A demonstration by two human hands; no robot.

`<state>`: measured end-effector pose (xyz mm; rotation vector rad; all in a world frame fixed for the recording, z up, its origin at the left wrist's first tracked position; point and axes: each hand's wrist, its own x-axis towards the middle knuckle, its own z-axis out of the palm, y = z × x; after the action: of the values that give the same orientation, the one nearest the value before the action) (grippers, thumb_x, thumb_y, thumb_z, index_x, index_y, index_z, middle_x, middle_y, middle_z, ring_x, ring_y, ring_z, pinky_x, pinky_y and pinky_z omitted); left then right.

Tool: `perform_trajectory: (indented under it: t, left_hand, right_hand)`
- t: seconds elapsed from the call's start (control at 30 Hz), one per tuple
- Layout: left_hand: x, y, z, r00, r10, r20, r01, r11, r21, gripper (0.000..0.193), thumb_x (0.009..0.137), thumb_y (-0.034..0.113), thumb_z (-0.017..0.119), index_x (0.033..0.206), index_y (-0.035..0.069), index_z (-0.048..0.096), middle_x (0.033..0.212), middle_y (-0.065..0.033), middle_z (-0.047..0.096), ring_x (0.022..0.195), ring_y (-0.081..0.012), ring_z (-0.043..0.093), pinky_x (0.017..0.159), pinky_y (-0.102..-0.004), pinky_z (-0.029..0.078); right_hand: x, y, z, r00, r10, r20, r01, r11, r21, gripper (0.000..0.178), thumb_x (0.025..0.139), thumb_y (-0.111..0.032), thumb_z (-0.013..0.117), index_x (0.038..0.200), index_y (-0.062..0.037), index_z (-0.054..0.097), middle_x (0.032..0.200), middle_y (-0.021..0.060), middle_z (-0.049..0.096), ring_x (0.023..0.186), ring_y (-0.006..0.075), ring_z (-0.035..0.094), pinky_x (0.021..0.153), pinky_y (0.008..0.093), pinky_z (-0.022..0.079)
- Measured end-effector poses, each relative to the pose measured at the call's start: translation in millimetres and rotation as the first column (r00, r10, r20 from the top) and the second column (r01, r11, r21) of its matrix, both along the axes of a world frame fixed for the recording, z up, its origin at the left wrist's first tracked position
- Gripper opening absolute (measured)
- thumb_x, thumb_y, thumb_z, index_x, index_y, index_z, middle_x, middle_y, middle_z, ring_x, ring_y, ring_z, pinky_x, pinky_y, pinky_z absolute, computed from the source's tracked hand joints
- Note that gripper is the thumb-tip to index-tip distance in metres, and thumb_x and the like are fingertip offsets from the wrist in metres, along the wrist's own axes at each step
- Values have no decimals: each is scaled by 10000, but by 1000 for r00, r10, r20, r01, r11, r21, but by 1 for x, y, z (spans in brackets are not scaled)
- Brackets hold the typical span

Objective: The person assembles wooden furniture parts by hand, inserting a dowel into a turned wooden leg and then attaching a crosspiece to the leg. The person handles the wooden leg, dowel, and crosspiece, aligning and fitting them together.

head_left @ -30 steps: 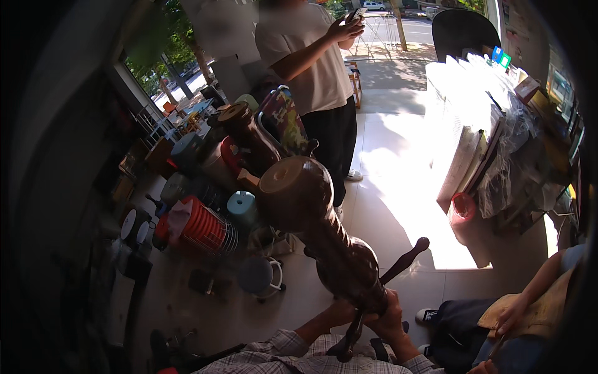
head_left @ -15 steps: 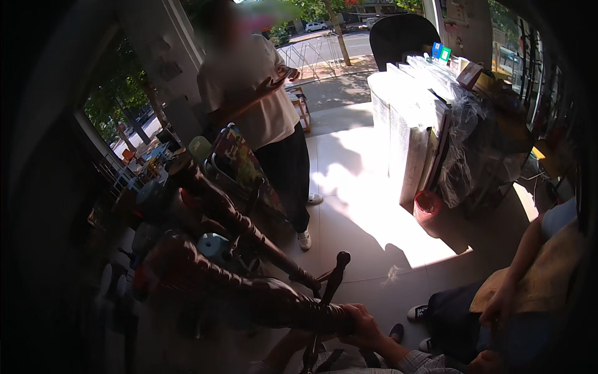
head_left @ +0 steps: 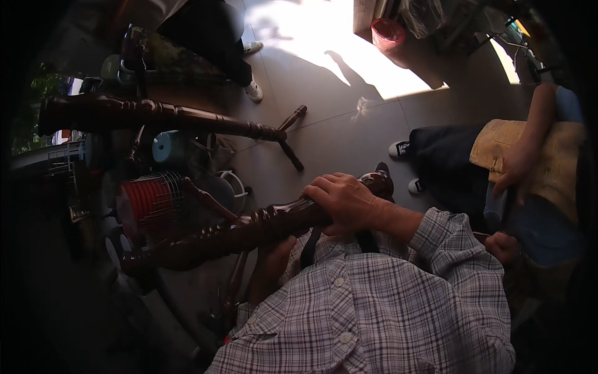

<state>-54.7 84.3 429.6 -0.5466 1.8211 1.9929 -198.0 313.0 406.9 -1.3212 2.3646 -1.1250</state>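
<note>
A dark brown, glossy turned wooden post (head_left: 205, 240) lies across in front of my chest, sloping up to the right. My right hand (head_left: 349, 202) is wrapped over it near its right end, with a rounded knob (head_left: 375, 182) beyond the fingers. Under its middle, my left hand (head_left: 274, 257) supports the post, most of its fingers hidden behind the wood. Thin curved wooden arms (head_left: 212, 201) stick out by the post. Farther off, a second similar post (head_left: 168, 113) lies nearly level, with short pegs (head_left: 294, 117) at its right end.
At right a person's hand (head_left: 518, 165) rests by a tan apron (head_left: 498, 143). Another person's white shoes (head_left: 253, 90) are at the top. A red container (head_left: 144, 206) behind wire, a light-blue stool (head_left: 168, 147) and a red bin (head_left: 387, 34) stand around.
The view has tipped downward, so the street and the standing person's upper body have left it. The held post now lies more level, and both hands stay on it.
</note>
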Motion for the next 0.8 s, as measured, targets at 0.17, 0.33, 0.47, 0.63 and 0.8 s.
perform_trajectory:
  t: [0.17, 0.33, 0.47, 0.63, 0.8]
  left_hand:
    - [22, 13, 46, 946, -157, 284, 175, 984, -39, 526, 1052, 307, 564, 1455, -26, 505, 1317, -217, 653, 1266, -307, 622, 1123, -449, 457]
    - [-28, 37, 100, 961, -203, -188, 89, 870, -485, 566, 898, 164, 798, 1389, -8, 574, 1251, -160, 705, 1262, -287, 624, 1109, -396, 462]
    - [-50, 32, 50, 752, -650, 108, 404, 327, -854, 757, 699, 262, 924, 1353, 50, 606, 1206, -155, 720, 1165, -316, 664, 1000, -425, 505]
    - [-65, 42, -4, 584, -666, 465, 696, 115, -709, 650, 585, 381, 949, 1093, 68, 690, 954, -161, 759, 919, -373, 717, 810, -452, 559]
    - [-33, 20, -54, 609, -727, 318, 728, 353, -587, 534, 648, 411, 888, 994, 42, 717, 917, -197, 748, 879, -405, 726, 766, -466, 574]
  right_hand:
    - [19, 6, -18, 983, 79, 165, -103, 984, 143, 779, 604, -313, 908, 1246, -6, 593, 1113, 151, 665, 1022, 323, 688, 929, 444, 564]
    - [23, -2, -18, 962, 118, 246, -167, 967, 190, 713, 622, -301, 901, 1202, 11, 626, 1088, 162, 678, 1028, 332, 689, 928, 429, 559]
    - [30, -10, -14, 940, 150, 308, -214, 959, 186, 626, 641, -280, 882, 1129, 44, 660, 1070, 173, 693, 1028, 333, 694, 916, 426, 563]
    - [33, -12, -16, 933, 211, 291, -299, 905, 303, 503, 664, -268, 857, 1027, 47, 709, 1003, 176, 718, 977, 327, 710, 897, 423, 561]
    - [38, -26, -16, 900, 318, 299, -422, 807, 413, 442, 691, -267, 841, 1023, 8, 745, 972, 151, 725, 947, 328, 713, 870, 440, 563]
